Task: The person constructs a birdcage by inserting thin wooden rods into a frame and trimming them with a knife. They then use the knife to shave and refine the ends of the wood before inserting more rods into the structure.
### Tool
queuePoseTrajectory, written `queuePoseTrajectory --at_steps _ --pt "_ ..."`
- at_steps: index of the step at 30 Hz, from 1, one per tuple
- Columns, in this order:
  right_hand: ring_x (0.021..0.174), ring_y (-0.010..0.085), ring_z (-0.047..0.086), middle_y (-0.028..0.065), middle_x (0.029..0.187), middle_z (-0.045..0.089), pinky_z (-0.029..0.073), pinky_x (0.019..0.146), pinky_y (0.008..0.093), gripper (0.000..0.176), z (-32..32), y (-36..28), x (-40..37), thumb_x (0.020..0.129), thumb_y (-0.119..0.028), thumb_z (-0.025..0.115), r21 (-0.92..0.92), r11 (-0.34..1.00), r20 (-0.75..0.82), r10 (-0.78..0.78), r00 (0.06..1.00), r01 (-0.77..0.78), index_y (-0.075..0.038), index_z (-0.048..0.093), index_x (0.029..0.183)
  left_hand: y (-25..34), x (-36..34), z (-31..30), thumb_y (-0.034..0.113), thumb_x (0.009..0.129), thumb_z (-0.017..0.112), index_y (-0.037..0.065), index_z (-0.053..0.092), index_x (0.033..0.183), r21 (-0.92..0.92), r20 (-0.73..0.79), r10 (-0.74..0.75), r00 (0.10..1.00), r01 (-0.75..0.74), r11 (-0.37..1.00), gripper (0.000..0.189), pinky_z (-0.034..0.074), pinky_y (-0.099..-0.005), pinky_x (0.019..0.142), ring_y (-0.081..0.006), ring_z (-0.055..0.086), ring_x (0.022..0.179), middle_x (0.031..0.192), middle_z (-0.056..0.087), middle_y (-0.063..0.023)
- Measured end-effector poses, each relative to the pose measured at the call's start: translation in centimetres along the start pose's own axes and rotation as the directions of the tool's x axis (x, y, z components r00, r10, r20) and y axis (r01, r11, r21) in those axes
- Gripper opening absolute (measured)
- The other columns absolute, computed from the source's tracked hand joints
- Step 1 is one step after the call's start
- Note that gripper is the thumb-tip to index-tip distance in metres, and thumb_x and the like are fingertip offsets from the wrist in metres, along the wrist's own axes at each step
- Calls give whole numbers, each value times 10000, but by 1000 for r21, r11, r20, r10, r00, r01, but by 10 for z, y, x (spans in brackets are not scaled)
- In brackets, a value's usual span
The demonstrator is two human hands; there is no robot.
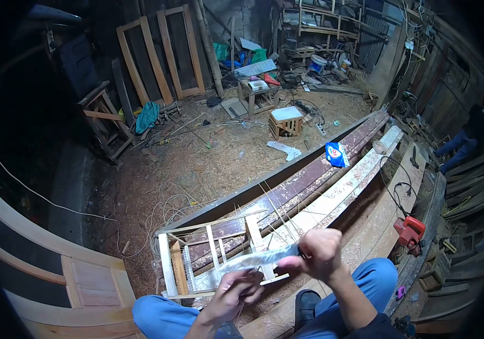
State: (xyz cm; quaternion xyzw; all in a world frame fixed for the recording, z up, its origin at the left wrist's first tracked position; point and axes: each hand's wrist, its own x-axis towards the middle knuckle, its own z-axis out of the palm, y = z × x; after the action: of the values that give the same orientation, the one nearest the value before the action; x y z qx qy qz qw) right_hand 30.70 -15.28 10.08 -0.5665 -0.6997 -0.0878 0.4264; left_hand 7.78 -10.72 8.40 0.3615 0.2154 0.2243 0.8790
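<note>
My right hand (322, 253) is wrapped round the handle of a large knife (262, 258). Its broad, shiny blade points left, slightly blurred, across the front of my body. Just below the blade tip is my left hand (233, 296), its fingers curled together; whatever they pinch is too small or hidden to make out. Beneath the blade lies a wooden frame (164, 263) with slats, resting on long planks. Several thin sticks (278, 210) lie across the planks beyond my hands.
A blue packet (337, 154) sits on the maroon plank (304, 183). To the right are a red power tool (410, 231) with a cord and another person (468, 133). A wooden door panel (92, 282) lies at left. A small crate (285, 123) stands on the shaving-covered floor.
</note>
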Motion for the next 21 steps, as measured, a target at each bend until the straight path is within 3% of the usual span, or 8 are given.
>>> queuePoseTrajectory --at_steps 2,4,6,8,12,16,18,21 --pt "389 204 496 35 468 442 369 394 330 551 -8 12 1 746 -507 807 -76 997 -18 26 999 -28 -112 477 550 0 2 -4 53 959 413 46 346 1514 6 40 7 999 -8 1000 559 279 -246 529 -84 266 569 693 329 31" --pt "383 218 475 44 470 418 365 395 337 557 -12 32 -4 763 -496 800 -55 973 -151 212 966 -222 -96 457 582 1 3 -5 65 953 416 78 368 1516 -6 146 56 988 -56 998 565 304 -238 538 -88 271 576 681 317 32" --pt "381 227 454 49 477 400 363 399 339 569 -23 41 -3 779 -493 790 -64 958 -194 264 945 -281 -88 424 617 4 -1 1 80 960 433 95 389 1512 8 120 64 991 -65 998 554 318 -238 543 -88 271 576 673 304 35" --pt "391 226 457 54 484 398 361 401 339 568 -24 35 -9 777 -490 793 25 962 -167 271 948 -271 -95 415 621 3 -1 1 103 970 452 90 376 1517 -12 90 72 993 -71 997 552 313 -232 543 -88 270 571 673 305 31" --pt "403 201 493 33 485 439 374 404 325 547 -7 9 -9 751 -496 807 7 999 -17 37 999 -37 -110 456 585 2 3 1 118 987 460 45 260 1547 0 -8 -18 1000 18 1000 599 269 -227 531 -72 277 572 694 312 35" --pt "408 184 513 25 487 477 390 411 325 527 6 -10 -2 745 -507 801 68 997 94 -46 995 40 -106 493 599 1 2 12 98 985 462 19 293 1518 -17 -53 -40 998 40 999 565 259 -231 534 -65 274 572 700 320 37" --pt "412 196 522 33 492 482 396 412 331 519 3 -7 5 751 -492 803 75 996 85 -52 995 45 -104 492 603 -2 4 5 82 977 446 41 305 1523 -22 -62 -21 998 20 1000 566 263 -232 537 -72 272 571 700 327 35" --pt "416 230 516 57 501 474 393 413 350 498 -2 7 2 786 -441 799 31 984 9 177 984 -178 -86 484 634 0 4 -2 63 977 413 18 325 1525 -26 66 95 993 -93 995 557 286 -230 543 -81 312 591 702 339 32"
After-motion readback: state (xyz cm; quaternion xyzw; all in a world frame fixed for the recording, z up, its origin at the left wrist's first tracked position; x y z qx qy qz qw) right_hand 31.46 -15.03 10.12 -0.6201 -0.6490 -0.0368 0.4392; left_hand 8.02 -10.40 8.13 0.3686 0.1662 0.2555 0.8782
